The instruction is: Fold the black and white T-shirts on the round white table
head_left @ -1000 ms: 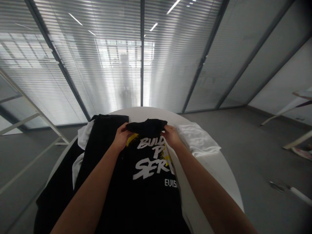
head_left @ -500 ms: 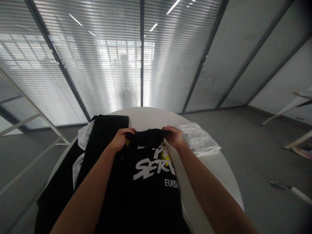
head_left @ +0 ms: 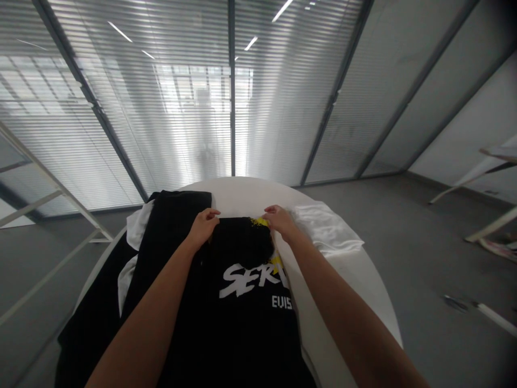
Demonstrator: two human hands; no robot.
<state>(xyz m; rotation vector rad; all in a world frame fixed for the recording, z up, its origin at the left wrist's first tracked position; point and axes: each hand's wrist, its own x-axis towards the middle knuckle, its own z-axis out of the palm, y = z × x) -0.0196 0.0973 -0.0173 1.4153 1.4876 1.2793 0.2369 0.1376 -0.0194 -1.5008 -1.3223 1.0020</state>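
Observation:
A black printed shirt (head_left: 242,334) with white lettering lies in front of me, its far end folded over toward me. The flap covers part of the print, and a yellow patch shows at the fold's right corner. At the left corner of that fold, my left hand (head_left: 203,226) has its fingers closed on the cloth. My right hand (head_left: 279,220) pinches the right corner, thumb and fingertips together. Left of the shirt lies a pile of black clothing (head_left: 169,226) with white pieces in it.
Everything rests on a round white table (head_left: 238,188). Shiny white folded fabric (head_left: 327,229) is at the right of it. A pale metal frame (head_left: 60,188) stands on the left, and glass panels with blinds (head_left: 194,124) rise behind.
The shirt's far end has gone from being held bunched up to lying folded down toward me, covering the upper lettering. Both hands now sit at the new fold's corners.

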